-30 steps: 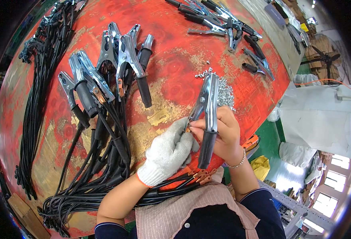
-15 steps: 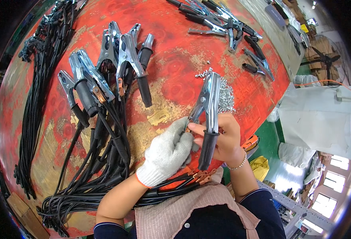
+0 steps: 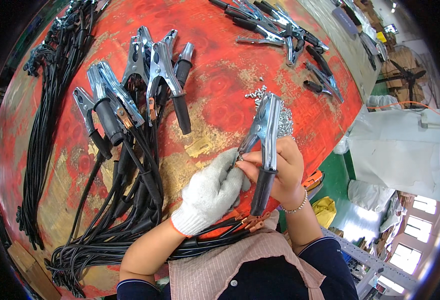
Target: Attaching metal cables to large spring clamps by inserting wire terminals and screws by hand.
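Note:
A silver ground clamp (image 3: 269, 127) with a black grip stands tilted, jaws up, between my hands. My left hand (image 3: 205, 195), in a white knit glove, is closed around the clamp's left handle. My bare right hand (image 3: 287, 170) reaches behind the other handle; its thumb and forefinger pinch together against the left handle by the gloved fingertips. What lies in that pinch is too small to make out, and a bit of copper colour shows there. Just behind the clamp lies a pile of small silver screws (image 3: 285, 122).
Several clamps on black cables (image 3: 160, 65) lie to the left, beside a long cable bundle (image 3: 50, 125). Loose clamps (image 3: 285, 32) lie at the far right of the red table (image 3: 220, 100). Cables with copper lugs (image 3: 255, 221) cross close to my body.
The clamp has tipped slightly to the right and down. My right thumb and forefinger have drawn together at the left handle. My left hand keeps its hold.

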The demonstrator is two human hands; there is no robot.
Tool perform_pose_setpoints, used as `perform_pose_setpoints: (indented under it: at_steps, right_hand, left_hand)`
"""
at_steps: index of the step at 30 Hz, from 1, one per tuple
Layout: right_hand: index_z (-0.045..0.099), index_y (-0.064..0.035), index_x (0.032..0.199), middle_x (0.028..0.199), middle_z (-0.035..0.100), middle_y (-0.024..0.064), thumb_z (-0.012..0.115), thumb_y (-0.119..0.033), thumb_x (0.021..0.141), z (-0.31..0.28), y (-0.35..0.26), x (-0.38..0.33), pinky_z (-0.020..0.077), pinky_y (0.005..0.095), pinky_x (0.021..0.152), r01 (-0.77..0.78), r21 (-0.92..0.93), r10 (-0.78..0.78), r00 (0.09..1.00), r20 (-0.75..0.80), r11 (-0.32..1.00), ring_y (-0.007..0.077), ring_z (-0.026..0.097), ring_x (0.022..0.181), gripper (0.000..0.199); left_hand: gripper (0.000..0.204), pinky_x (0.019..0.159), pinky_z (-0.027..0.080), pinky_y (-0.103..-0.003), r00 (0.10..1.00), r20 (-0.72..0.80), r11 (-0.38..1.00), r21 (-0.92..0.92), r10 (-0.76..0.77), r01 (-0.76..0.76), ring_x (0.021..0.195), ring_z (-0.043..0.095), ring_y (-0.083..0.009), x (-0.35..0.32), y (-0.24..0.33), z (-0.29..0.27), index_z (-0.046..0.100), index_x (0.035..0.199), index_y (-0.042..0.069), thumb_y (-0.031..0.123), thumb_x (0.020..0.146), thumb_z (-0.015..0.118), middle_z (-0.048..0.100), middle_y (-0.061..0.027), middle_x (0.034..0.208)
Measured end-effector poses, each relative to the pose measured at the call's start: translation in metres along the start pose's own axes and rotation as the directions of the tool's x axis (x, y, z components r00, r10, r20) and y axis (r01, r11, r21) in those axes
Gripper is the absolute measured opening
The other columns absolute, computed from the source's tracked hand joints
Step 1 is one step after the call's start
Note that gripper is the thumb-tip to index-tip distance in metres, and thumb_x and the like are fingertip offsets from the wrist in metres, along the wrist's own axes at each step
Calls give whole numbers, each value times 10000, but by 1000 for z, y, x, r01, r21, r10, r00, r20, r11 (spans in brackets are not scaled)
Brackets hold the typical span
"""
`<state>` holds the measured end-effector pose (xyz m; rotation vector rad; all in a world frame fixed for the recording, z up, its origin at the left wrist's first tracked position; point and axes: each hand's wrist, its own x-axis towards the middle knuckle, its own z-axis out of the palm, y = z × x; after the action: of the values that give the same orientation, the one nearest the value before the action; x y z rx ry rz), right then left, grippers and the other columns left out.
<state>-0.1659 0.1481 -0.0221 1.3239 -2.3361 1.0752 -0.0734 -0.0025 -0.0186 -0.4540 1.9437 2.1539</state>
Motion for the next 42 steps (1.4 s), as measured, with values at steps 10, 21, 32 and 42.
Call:
perform_pose_setpoints:
  at_steps: [10, 21, 32, 42]
  right_hand:
    - [723, -109, 866, 777, 548, 18, 840, -73, 600, 2, 2, -1, 404, 317, 625, 19, -9, -19, 1000, 6, 1000, 202, 534, 698, 293]
    - [731, -150, 889, 729, 542, 7, 826, -178, 642, 6, 2, 0, 394, 316, 547, -17, -9, 16, 999, -44, 1000, 198, 509, 623, 266]
    - [748, -100, 952, 825, 573, 23, 792, -206, 673, -6, 7, -15, 381, 312, 600, 100, 22, -100, 995, 22, 995, 192, 508, 675, 302]
    - [753, -121, 946, 776, 531, -15, 774, -216, 708, -6, 9, -17, 371, 301, 571, 123, -13, -123, 992, -1, 992, 176, 514, 653, 257]
  left_hand:
    - [282, 521, 501, -269, 999, 5, 998, -31, -51, 52, 540, 612, -118, 2, -4, 0, 523, 1202, 25, 141, 948, 482, 657, -59, 724]
    - [279, 538, 506, -274, 999, 20, 999, 39, -32, 31, 546, 620, -124, 1, 4, -2, 528, 1195, 29, 137, 941, 486, 662, -59, 723]
    - [330, 554, 517, -284, 997, 17, 996, 58, -74, 73, 557, 633, -128, 0, 0, 0, 512, 1242, 31, 127, 928, 478, 667, -62, 725]
    - [327, 548, 518, -278, 1000, -7, 994, 111, 0, 1, 552, 631, -121, -1, -1, 1, 505, 1232, 3, 112, 923, 489, 673, -74, 729]
